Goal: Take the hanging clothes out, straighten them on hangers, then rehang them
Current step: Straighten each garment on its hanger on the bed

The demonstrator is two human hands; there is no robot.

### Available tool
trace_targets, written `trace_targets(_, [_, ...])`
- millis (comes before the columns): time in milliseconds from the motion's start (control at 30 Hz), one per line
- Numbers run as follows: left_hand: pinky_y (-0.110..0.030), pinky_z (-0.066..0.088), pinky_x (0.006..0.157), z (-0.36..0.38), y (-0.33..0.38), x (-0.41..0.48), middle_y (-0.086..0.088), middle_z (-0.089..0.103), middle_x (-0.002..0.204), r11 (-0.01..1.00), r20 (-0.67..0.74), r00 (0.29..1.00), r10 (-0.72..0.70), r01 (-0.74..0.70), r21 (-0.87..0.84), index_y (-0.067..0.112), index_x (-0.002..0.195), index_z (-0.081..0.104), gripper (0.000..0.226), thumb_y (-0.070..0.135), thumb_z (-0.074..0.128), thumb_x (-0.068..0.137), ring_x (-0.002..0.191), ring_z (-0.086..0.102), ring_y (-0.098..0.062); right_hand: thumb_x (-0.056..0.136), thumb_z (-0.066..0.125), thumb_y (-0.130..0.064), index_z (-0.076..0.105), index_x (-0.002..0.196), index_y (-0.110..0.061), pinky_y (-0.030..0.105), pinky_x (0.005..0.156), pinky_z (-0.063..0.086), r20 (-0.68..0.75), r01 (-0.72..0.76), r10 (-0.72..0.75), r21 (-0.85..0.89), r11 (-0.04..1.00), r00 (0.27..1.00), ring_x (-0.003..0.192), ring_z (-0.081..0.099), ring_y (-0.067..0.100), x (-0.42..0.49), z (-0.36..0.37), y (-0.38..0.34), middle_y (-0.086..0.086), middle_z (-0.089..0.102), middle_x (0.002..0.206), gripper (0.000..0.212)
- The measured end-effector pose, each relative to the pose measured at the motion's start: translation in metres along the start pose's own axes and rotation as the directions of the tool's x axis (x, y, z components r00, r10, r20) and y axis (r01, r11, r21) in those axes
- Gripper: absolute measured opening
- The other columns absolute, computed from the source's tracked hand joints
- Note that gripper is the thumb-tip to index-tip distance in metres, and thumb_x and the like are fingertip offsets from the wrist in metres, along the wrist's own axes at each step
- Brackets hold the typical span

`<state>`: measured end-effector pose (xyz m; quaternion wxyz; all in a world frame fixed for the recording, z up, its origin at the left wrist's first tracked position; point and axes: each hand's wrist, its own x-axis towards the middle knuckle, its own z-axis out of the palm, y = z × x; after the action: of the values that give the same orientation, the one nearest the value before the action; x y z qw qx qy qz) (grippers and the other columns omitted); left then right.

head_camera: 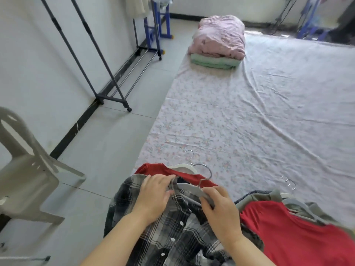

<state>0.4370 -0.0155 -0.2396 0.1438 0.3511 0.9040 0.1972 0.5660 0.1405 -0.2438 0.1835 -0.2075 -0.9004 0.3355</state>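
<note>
A grey plastic chair (28,175) and a wheeled clothes rack (111,98) stand on grey floor tiles (107,143) along a white wall (28,54).

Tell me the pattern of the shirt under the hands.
The shirt is black, grey and white plaid, with white buttons; the head view shows it best.

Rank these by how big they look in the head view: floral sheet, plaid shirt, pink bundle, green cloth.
1. floral sheet
2. plaid shirt, though it is nearest the camera and cut off by the frame, so its rank against the bundle is unsure in true size
3. pink bundle
4. green cloth
</note>
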Motion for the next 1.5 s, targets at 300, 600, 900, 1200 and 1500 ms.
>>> trace_targets(300, [-0.037, 0.043, 0.088, -0.029, 0.063, -0.074, 0.005, 0.068, 0.096, 0.95, -0.102, 0.96, 0.26, -0.274, -0.154, 0.019, 0.109, 0.068, 0.027, 0.019, 0.069, 0.081, 0.094, 0.06, -0.017, 0.06, 0.084, -0.003, 0.071, 0.098, -0.022, 0.012, 0.06, 0.044, -0.32, -0.119, 0.059, -0.173, 0.978, 0.946, 0.08, 0.062, 0.01, -0.108, -0.073, -0.053, -0.007, 0.065, 0.088, 0.045])
trace_targets(600, [-0.038, 0.043, 0.086, -0.024, 0.135, -0.168, 0.001, 0.069, 0.098, 0.813, -0.06, 0.839, 0.541, -0.54, -0.219, 0.017, 0.111, 0.067, 0.033, 0.02, 0.072, 0.078, 0.091, 0.062, -0.021, 0.065, 0.082, -0.004, 0.072, 0.103, -0.02, 0.019, 0.067, 0.046, -0.623, -0.374, 0.123, -0.289, 0.881, 0.773, 0.076, 0.063, 0.018, -0.254, -0.122, -0.094, -0.004, 0.065, 0.084, 0.043])
trace_targets(900, [-0.03, 0.03, 0.091, 0.025, 0.242, -0.268, 0.005, 0.06, 0.115, 0.57, 0.013, 0.596, 0.803, -0.761, -0.309, 0.024, 0.123, 0.057, 0.036, 0.023, 0.062, 0.087, 0.101, 0.056, -0.019, 0.068, 0.08, -0.003, 0.07, 0.108, -0.017, 0.017, 0.073, 0.041, -0.794, -0.592, 0.174, -0.267, 0.76, 0.582, 0.079, 0.056, 0.016, -0.409, -0.204, -0.088, -0.002, 0.065, 0.087, 0.044])
trace_targets(1200, [-0.032, 0.034, 0.096, 0.106, 0.372, -0.393, 0.006, 0.057, 0.121, 0.477, 0.112, 0.468, 0.877, -0.813, -0.335, 0.028, 0.128, 0.053, 0.037, 0.026, 0.055, 0.091, 0.109, 0.053, -0.019, 0.068, 0.08, -0.004, 0.071, 0.106, -0.017, 0.031, 0.059, 0.053, -0.844, -0.68, 0.198, -0.239, 0.693, 0.498, 0.074, 0.058, 0.024, -0.577, -0.302, -0.05, 0.0, 0.064, 0.082, 0.041])
trace_targets(1500, [-0.028, 0.033, 0.098, 0.179, 0.51, -0.488, 0.008, 0.051, 0.128, 0.418, 0.194, 0.371, 0.908, -0.837, -0.353, 0.032, 0.135, 0.043, 0.041, 0.029, 0.049, 0.094, 0.116, 0.047, -0.016, 0.07, 0.08, -0.006, 0.071, 0.107, -0.016, 0.036, 0.056, 0.054, -0.875, -0.738, 0.195, -0.233, 0.633, 0.443, 0.073, 0.057, 0.023, -0.711, -0.408, 0.013, 0.001, 0.064, 0.08, 0.039])
